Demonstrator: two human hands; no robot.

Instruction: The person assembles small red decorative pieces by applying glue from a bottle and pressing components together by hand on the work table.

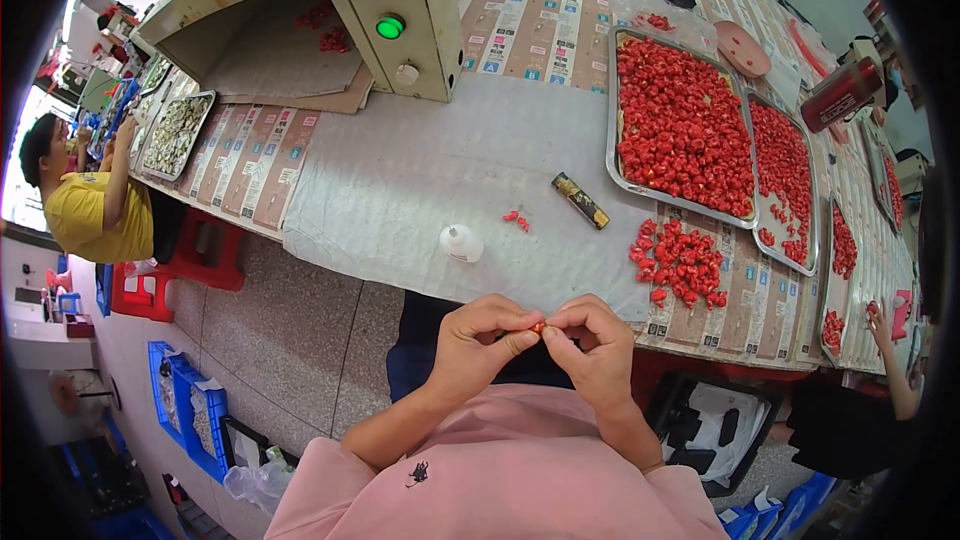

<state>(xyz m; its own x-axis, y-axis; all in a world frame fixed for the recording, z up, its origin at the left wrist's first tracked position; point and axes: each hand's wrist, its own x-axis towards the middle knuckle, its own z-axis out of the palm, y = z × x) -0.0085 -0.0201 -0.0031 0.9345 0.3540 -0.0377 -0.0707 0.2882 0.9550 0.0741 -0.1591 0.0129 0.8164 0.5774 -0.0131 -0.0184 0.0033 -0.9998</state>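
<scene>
In the head view, a worker in a smooth pink shirt brought both hands together just off the near edge of the bench (240,162). The left hand (470,340), its fingers curled, pinched a small red piece (538,327) between thumb and fingertips; the right hand (597,345) gripped the same glossy bit from the other side, closed just as tightly.

Before them, on a wrinkled whitish sheet (390,170), stood a squat, rounded white bottle (461,243) with a narrow tip. Near it lay a few loose red bits (517,221) and a black-and-gold cylinder (580,201). To the right, a loose pile of knobbly red pieces (680,265) sat on the patterned covering, below a shiny, round-cornered metal tray (613,110) heaped with more.

Beyond, I saw a scuffed, cream-coloured machine (425,50) with round red and green lights, its broad mouth gaping.
</scene>
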